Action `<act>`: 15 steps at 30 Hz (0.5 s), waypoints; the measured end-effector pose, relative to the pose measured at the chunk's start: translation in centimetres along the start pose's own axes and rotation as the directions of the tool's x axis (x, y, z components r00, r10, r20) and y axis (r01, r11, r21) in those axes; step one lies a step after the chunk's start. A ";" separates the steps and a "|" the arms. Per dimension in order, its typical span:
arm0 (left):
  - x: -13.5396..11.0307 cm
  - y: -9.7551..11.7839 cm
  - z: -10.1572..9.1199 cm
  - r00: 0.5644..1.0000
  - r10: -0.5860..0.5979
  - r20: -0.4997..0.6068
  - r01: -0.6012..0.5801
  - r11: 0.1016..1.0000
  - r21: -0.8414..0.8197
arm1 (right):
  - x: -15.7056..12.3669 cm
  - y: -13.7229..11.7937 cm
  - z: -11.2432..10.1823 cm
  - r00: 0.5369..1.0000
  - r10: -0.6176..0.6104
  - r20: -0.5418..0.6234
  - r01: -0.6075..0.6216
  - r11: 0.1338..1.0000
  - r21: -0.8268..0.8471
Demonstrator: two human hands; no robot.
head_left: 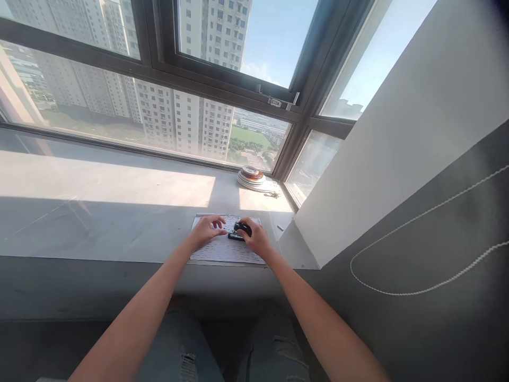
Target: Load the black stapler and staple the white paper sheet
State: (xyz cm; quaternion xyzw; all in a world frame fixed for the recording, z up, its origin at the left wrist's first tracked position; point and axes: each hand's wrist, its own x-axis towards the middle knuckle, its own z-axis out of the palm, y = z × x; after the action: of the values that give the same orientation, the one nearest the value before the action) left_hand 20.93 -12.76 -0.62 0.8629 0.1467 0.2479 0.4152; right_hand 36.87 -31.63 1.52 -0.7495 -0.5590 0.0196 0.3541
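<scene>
A white sheet of paper with printed rows lies on the grey window sill near its front edge. My left hand rests on the paper's upper left part, fingers bent and pressing down. My right hand is closed over a small black stapler-like object that sits on the paper's upper middle. The two hands' fingertips almost meet above the paper.
A stack of round plates stands at the back right of the sill, with a small dark object beside it. The window frame runs behind. A white wall and a beaded cord are to the right.
</scene>
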 end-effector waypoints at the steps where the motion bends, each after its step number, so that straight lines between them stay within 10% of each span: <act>1: 0.0 0.1 0.0 1.000 -0.005 -0.001 0.005 1.000 -0.009 | -0.1 0.0 0.2 1.000 -0.003 -0.022 0.002 1.000 -0.022; 15: -0.6 0.5 -0.4 0.997 -0.078 0.012 0.078 0.992 -0.096 | -0.8 0.7 1.2 0.982 -0.141 -0.123 0.134 0.989 -0.059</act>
State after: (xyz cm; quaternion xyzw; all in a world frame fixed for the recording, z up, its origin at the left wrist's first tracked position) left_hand 20.20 -13.12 -0.16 0.8366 0.1664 0.2346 0.4662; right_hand 36.63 -31.75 -0.07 -0.7175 -0.5861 -0.0667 0.3704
